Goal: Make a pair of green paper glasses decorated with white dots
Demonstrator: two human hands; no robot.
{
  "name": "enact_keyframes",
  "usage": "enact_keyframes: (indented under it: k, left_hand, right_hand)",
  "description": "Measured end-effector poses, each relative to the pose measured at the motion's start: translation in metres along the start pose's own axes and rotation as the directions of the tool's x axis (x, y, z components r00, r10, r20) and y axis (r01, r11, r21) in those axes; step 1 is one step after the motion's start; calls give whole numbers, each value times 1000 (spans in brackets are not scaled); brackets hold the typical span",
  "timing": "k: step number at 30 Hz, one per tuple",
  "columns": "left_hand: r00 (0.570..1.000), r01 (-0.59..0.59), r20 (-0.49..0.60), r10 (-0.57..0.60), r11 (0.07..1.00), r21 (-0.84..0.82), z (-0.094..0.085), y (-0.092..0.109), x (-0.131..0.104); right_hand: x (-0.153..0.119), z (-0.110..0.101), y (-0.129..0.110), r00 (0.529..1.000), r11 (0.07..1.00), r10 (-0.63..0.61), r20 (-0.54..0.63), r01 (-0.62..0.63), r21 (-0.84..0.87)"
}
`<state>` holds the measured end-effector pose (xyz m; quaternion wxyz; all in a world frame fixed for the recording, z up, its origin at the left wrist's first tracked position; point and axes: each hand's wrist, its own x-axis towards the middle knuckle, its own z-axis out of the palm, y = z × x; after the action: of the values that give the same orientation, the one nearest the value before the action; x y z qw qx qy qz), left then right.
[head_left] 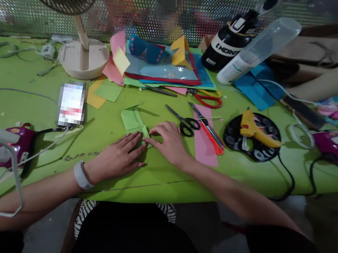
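A small piece of folded green paper (pixel 133 121) lies on the green table in front of me. My left hand (pixel 120 154) rests palm down at its near edge, fingers stretched out, with a white band around the wrist. From the right, my right hand (pixel 168 141) pinches the paper's right corner between thumb and forefinger. The fingertips of both hands almost meet there. Just beyond my right hand lie black-handled scissors (pixel 185 123). A utility knife (pixel 209 131) with an orange end rests on a pink paper strip (pixel 200 148).
A yellow glue gun (pixel 257 130) sits on a black mat at right. A phone (pixel 72 104) and a fan base (pixel 83 57) stand left. Paper glasses (pixel 146 49), red-handled scissors (pixel 207 99) and a black bottle (pixel 226 45) are behind. Cables and purple power strips (pixel 19 140) edge both sides.
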<state>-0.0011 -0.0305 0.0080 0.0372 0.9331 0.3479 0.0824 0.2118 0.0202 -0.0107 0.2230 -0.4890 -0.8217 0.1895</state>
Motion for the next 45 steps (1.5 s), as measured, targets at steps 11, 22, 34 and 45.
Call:
enact_keyframes:
  k: [11,22,34,45]
  left_hand:
    - [1000,-3,8,3,1000,7,-2,1,0]
    - [1000,3,0,-3,1000,-13,0,0,0]
    - [1000,-1,-16,1,1000,-15,-2,1,0]
    - [999,-29,-39,31,999,37,-2,3,2]
  right_hand:
    - [3,-1,4,999,995,-13,-39,17,94]
    - [3,1,5,996,995,-47,-72,53,85]
    - [5,0,4,999,998,-8,-45,11,55]
    - [9,-6,1,997,994,74,29,-76,81]
